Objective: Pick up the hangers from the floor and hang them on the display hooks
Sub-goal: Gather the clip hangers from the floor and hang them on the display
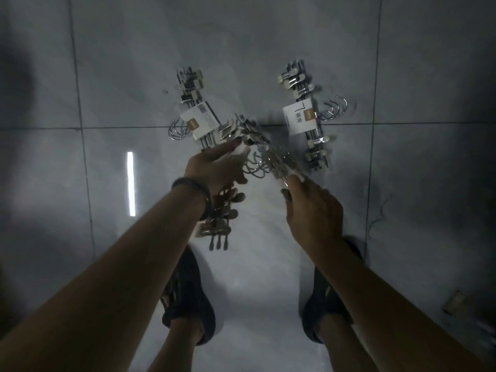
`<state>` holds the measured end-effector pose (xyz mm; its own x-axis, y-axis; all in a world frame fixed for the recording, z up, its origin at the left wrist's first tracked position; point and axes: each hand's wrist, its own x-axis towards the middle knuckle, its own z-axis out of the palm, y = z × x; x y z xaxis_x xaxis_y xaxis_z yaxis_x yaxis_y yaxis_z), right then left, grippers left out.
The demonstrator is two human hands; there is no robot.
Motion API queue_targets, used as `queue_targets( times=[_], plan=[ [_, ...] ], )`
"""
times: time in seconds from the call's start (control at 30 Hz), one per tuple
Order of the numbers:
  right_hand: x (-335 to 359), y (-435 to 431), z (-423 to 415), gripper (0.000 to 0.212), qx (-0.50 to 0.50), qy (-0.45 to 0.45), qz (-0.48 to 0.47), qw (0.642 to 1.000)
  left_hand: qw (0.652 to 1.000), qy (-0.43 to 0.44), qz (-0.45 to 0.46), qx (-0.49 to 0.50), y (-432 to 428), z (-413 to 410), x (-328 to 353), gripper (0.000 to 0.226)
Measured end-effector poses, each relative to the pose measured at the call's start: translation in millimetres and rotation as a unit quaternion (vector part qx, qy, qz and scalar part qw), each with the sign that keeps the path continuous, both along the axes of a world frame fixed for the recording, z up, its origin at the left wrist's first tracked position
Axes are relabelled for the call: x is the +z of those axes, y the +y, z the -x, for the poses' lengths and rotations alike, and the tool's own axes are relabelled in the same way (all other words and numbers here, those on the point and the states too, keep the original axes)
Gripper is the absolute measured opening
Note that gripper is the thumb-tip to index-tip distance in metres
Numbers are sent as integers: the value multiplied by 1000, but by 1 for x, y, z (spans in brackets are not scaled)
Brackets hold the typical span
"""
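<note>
The left hand [214, 170] is closed around the middle of a held bundle [257, 140] of metal clip hangers, lifted off the floor [134, 76] between the two arms. Its clips [222, 213] hang below the wrist and its wire hooks [255, 165] curl out between the hands. The right hand [314, 210] has its fingers curled on the bundle's near end in what looks like a pinch, though blur hides the exact contact, and whether this is one bundle or two crossed I cannot tell. Two more lie on the floor, well apart from each other: the left pack [188, 84], partly behind the held bundle, and the right pack [295, 79], banded by a white label [298, 118] with its hooks [335, 108] fanned to the side. No display hooks are in view. These look stiff and fairly weighty for their size — chromed wire, likely slick, with clips that probably swing and snag on each other. The band should keep each pack together, so the banded middle is probably the surest hold; lifting by the hooks would likely leave the pack dangling, yet the hooks must stay free for hanging. Nothing here looks fragile, though a dropped pack would clatter on the tile.
</note>
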<state>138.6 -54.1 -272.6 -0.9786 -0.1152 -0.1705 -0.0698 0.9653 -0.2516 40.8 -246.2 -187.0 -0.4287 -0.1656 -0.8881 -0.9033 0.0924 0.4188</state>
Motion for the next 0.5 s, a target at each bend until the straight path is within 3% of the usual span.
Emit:
queue_targets(
  times=[0.1, 0.2, 0.27, 0.33, 0.4, 0.5],
  plan=[
    [-5, 14, -3, 21, 39, 24, -45, 998, 997, -57, -33, -46, -1, 13, 5, 36],
    [-6, 6, -4, 25, 20, -6, -9, 1000, 992, 26, 70, -105, 13, 10, -2, 28],
    [-2, 4, 0, 30, -19, -24, 37, 999, 993, 56, 78, -75, 19, 4, -2, 21],
    [0, 13, -2, 25, 10, 4, -2, 1000, 999, 32, 28, -20, 17, 3, -1, 16],
    [-3, 28, -6, 15, 57, 30, -60, 996, 999, 12, 14, -37, 16, 3, 2, 17],
    [-7, 34, -5, 22, 62, 24, -40, 997, 1000, 15, 17, 20, 24, -10, 7, 18]
  ],
)
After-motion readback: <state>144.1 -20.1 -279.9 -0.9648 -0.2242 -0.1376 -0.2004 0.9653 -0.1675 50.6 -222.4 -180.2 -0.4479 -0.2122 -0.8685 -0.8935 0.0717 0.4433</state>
